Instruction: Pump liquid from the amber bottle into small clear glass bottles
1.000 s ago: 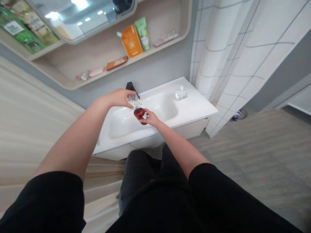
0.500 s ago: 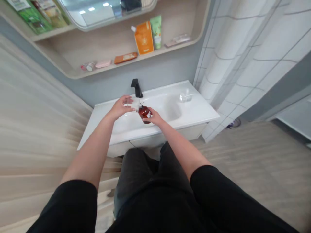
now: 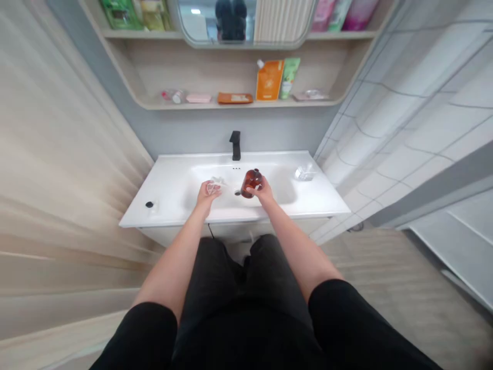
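My right hand (image 3: 262, 190) is closed around the side of a reddish-brown bottle (image 3: 251, 180) over the sink basin. The bottle leans slightly, its narrow dark neck up and towards the right. To the left, my left hand (image 3: 208, 194) is wrapped around a clear container (image 3: 216, 185) with whitish lines on it; its exact kind is hard to make out. The two vessels are apart. Below and between them lies the drain (image 3: 238, 192) of the white sink (image 3: 231, 217). Behind stands a black faucet (image 3: 235, 146).
A small black-topped clear piece (image 3: 150, 205) lies on the left counter. A clear glass-like holder (image 3: 305, 173) stands on the right. Above, the shelf (image 3: 192, 106) carries an orange pouch (image 3: 269, 80), a green tube (image 3: 289, 77) and soap dishes beneath a mirror (image 3: 246, 20). A curtain (image 3: 69, 154) hangs left.
The clear container has moved away from the bottle's mouth, down and to the left. My right hand has shifted the bottle rightward and tipped it more upright. The view has turned and levelled.
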Motion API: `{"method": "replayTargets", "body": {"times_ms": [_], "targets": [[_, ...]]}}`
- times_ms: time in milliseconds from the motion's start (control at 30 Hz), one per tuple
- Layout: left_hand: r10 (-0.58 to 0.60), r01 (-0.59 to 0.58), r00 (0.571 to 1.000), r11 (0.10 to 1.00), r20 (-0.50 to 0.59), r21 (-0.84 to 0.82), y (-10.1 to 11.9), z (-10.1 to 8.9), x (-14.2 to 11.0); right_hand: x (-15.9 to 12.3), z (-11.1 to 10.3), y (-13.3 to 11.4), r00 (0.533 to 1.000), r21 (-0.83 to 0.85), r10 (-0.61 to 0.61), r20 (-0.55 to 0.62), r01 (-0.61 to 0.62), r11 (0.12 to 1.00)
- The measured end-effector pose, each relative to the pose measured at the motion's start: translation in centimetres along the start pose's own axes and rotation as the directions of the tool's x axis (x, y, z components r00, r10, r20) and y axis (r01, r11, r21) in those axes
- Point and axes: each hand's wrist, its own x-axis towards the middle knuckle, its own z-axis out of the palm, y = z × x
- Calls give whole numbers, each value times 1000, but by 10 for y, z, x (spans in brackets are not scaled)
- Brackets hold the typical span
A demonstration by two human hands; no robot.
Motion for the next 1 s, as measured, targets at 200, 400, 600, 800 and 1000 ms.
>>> {"method": "replayTargets", "body": {"times_ms": [200,400,600,800,1000], "targets": [[28,-29,999,997,19,74,-10,-2,4,5,-84,-21,968,-191,-119,-219,77,979],[-8,5,997,999,72,34,-13,-2,6,-5,-191,-31,935,-306,-202,-293,109,946],[-21,17,995,999,102,48,-10,-1,3,-20,-229,-20,898,-372,-177,-403,16,928],[-26,19,998,993,61,117,-8,1,2,-19,-245,-2,880,-414,-165,-445,-39,910],[-67,62,993,997,97,51,-10,-1,3,-60,-223,-35,731,-779,-592,-339,135,612]]}}
